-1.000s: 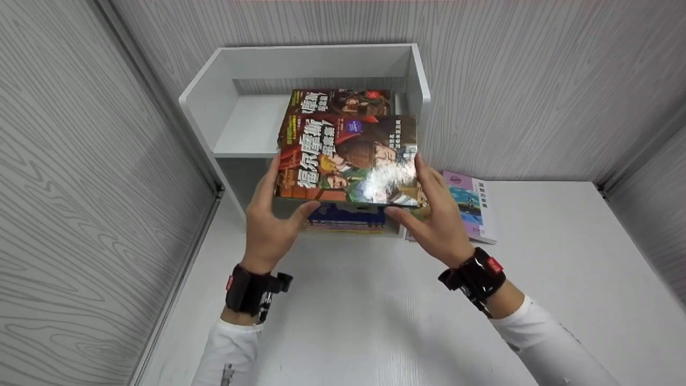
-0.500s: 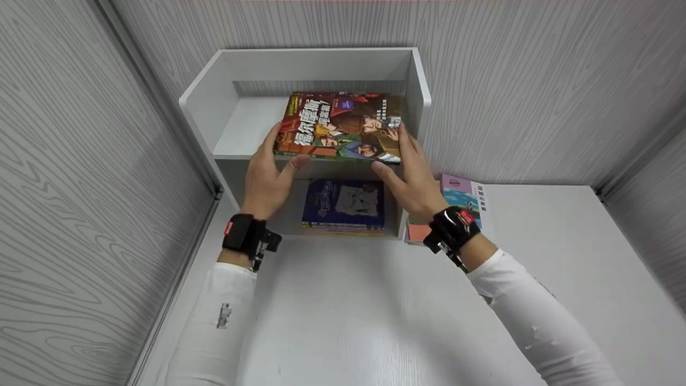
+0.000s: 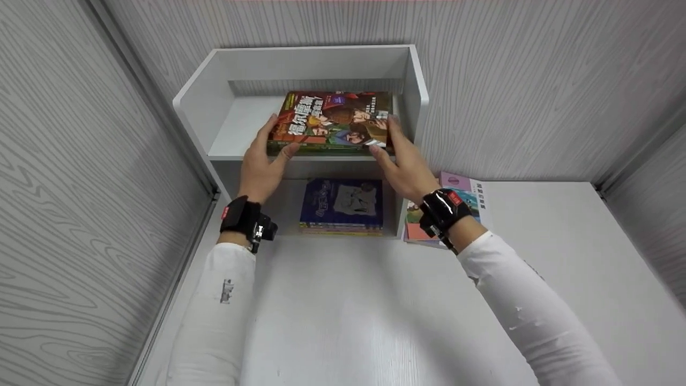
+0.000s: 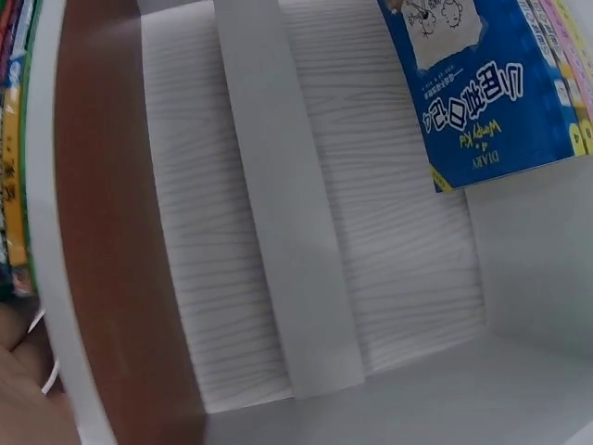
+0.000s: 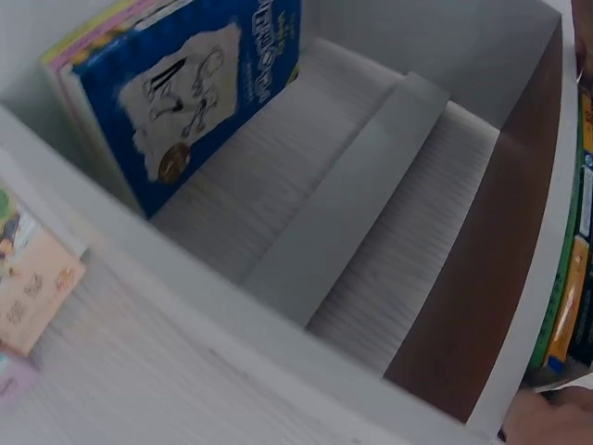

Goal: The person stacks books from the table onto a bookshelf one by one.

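A paperback book (image 3: pixel 343 118) with a brown and red comic-style cover lies on top of other books (image 3: pixel 316 147) on the upper shelf (image 3: pixel 233 136). My left hand (image 3: pixel 261 169) holds its left side, the thumb at the front edge. Gripping the right side is my right hand (image 3: pixel 410 167), its thumb also at the front. Coloured spines (image 4: pixel 11 176) show at the edge of the left wrist view, and spines (image 5: pixel 567 297) appear in the right wrist view too. Some fingertips are hidden along the book's sides.
The white bookshelf (image 3: pixel 313 60) stands against the wall. Its lower compartment holds a stack of blue-topped books (image 3: pixel 343 203). More books (image 3: pixel 453 185) lie on the white table (image 3: pixel 332 305) to the right of the shelf.
Both hands have moved the book forward and down onto the books on the upper shelf. The lower blue stack has come into full view beneath.
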{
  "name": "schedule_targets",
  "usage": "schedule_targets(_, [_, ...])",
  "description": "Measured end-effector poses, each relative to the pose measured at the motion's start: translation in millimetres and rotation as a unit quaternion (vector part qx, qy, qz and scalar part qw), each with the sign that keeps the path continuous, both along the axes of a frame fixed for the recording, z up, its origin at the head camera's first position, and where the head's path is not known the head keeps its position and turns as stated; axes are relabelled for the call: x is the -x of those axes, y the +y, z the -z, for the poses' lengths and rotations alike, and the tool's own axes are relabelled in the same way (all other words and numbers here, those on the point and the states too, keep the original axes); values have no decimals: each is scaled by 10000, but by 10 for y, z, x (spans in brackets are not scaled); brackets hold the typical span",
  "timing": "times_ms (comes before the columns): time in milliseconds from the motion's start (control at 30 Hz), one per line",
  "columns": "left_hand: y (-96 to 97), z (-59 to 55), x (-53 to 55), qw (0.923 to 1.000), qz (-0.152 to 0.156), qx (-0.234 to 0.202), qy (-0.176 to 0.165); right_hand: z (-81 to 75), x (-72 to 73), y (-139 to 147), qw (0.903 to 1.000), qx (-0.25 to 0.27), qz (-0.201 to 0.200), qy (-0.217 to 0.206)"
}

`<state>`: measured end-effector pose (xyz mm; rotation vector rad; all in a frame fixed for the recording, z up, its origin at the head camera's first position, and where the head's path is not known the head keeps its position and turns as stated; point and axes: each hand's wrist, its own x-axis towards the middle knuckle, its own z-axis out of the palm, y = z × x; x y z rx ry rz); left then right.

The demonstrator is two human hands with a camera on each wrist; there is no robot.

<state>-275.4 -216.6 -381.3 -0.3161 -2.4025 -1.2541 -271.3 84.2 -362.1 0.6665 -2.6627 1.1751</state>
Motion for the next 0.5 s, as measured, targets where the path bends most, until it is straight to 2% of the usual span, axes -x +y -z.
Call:
schedule_targets(200, [-87, 21, -47, 9998, 196, 69, 32, 20, -18, -5, 9995, -191, -149, 189])
schedule_targets(300, [-106, -8, -79, 9996, 235, 123, -31, 9, -35, -14, 9995, -222, -66, 212])
schedule_targets(500, [-102, 1, -82, 9996, 150, 154, -182, 61, -56, -55, 9981, -263, 180, 528])
